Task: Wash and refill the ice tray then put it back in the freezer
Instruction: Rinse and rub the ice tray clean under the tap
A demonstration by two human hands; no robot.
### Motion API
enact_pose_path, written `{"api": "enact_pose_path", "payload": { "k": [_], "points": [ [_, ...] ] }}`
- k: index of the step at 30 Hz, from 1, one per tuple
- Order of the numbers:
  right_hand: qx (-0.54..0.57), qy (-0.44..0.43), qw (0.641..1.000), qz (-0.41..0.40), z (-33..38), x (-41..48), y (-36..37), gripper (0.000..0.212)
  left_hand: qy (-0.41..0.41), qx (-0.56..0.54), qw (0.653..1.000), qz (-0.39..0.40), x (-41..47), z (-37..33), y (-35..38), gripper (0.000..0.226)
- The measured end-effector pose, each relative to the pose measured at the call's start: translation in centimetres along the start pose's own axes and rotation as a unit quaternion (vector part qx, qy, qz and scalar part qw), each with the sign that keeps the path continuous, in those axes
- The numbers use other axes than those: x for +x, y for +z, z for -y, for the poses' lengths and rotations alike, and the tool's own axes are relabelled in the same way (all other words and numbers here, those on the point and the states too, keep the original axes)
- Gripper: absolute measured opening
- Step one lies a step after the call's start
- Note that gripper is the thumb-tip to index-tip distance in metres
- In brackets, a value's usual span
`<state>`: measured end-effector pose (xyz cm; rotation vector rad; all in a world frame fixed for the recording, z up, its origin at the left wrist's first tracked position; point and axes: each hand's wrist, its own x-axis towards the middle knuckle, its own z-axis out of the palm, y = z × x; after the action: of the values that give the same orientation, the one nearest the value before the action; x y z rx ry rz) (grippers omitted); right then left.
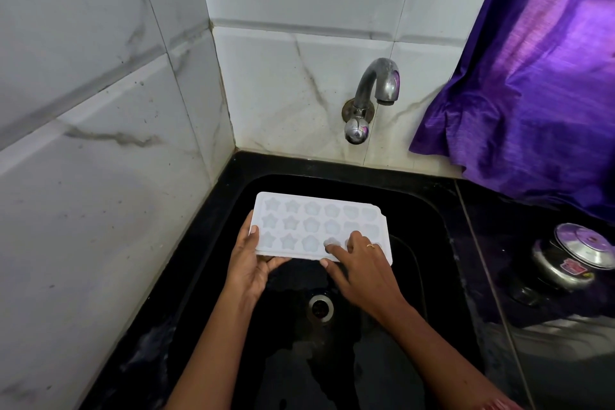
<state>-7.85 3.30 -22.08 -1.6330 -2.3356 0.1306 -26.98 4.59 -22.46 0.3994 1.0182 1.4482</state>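
A white ice tray (309, 220) with star and flower shaped cells is held level over the black sink (429, 210). My left hand (251, 263) grips its near left corner, thumb on top and fingers underneath. My right hand (357, 263) lies over the tray's near right part, fingertips pressing into the cells of the front row. The steel tap (376, 86) on the tiled wall behind gives no visible water.
The drain (321, 308) sits in the sink floor below my hands. A purple curtain (539, 83) hangs at the right. A steel pressure cooker (569, 260) stands on the black counter right of the sink. Tiled walls close in the left and back.
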Motion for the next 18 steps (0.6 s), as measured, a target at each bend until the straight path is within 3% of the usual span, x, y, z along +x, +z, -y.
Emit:
{"api": "enact_pose_path", "payload": {
  "k": [10, 18],
  "points": [
    [0.015, 0.022, 0.999, 0.028, 0.05, 0.05, 0.39, 0.059, -0.007, -0.001, 1.0, -0.003, -0.03, 0.18, -0.07, 0.035],
    [0.018, 0.016, 0.999, 0.037, 0.04, 0.08, 0.35, 0.056, -0.007, 0.004, 1.0, -0.006, 0.1, 0.41, -0.46, 0.037]
  ]
}}
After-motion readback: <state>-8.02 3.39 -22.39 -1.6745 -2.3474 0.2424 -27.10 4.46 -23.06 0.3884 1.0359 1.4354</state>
